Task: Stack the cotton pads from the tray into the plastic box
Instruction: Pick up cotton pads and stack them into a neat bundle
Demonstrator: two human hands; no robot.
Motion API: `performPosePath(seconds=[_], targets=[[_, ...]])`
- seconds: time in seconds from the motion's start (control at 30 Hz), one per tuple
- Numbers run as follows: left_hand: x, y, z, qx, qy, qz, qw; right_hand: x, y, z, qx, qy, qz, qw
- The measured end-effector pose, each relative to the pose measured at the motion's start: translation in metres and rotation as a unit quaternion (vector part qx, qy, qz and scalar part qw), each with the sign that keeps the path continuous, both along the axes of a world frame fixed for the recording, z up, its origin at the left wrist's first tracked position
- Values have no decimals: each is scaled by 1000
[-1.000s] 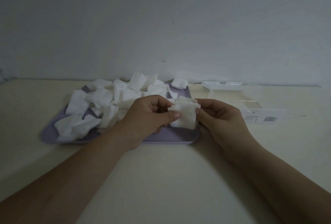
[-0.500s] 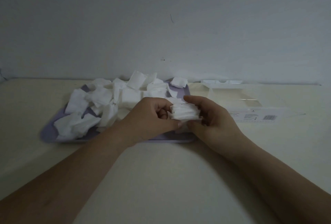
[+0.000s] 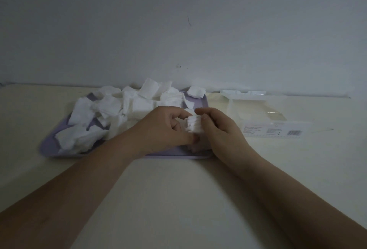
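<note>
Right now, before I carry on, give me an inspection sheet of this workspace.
Surface: pale table, dimly lit.
Job's things: purple tray heaped with loose cotton pads; small stack of pads held over the tray's near right corner; clear plastic box to the right of the tray, no pads visible inside.
Clutter: nothing seen.
Hands: left hand and right hand both grip the small stack.
Cables: nothing seen.
Surroundings: plain wall with small marks.
</note>
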State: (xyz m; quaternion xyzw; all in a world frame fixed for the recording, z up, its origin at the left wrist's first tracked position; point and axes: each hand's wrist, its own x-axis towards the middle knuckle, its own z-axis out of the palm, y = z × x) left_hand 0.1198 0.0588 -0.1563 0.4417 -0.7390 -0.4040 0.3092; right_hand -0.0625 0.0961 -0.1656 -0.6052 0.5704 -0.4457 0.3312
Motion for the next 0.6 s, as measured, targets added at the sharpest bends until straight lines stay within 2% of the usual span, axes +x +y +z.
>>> performPosePath(seconds=[0.3,0.47,0.6], targets=[[-11,8,-2,-5,36,5,999,2,2,1,14,-49,19,999],[-30,11,-3,-66,-35,143,987,4,3,1,-6,-51,1,999],[-32,7,-9,-100,-42,164,981,3,6,5,-9,-67,-32,997]])
